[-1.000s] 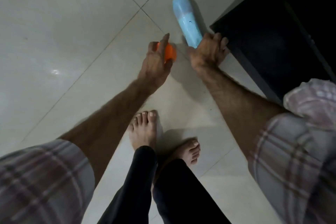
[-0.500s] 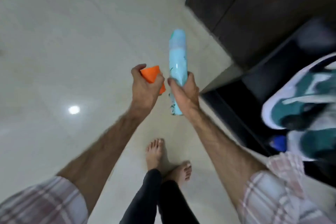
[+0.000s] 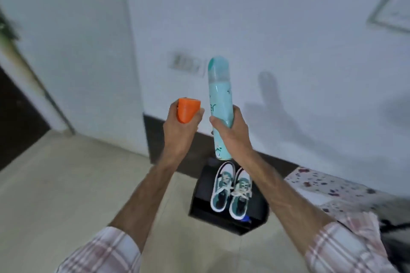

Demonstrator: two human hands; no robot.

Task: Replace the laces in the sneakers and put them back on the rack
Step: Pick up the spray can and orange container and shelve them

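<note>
The sneakers (image 3: 230, 190) — a green-and-white pair — sit side by side on the black rack (image 3: 199, 204) in the lower centre of the frame, laces threaded and apparently tied, so the task looks essentially finished. What remains seems incidental: the left hand (image 3: 180, 127) keeps its grip around an orange cap (image 3: 187, 109), and the right hand (image 3: 231, 131) clasps an upright teal spray can (image 3: 219, 99) — both raised mid-frame above the rack.
</note>
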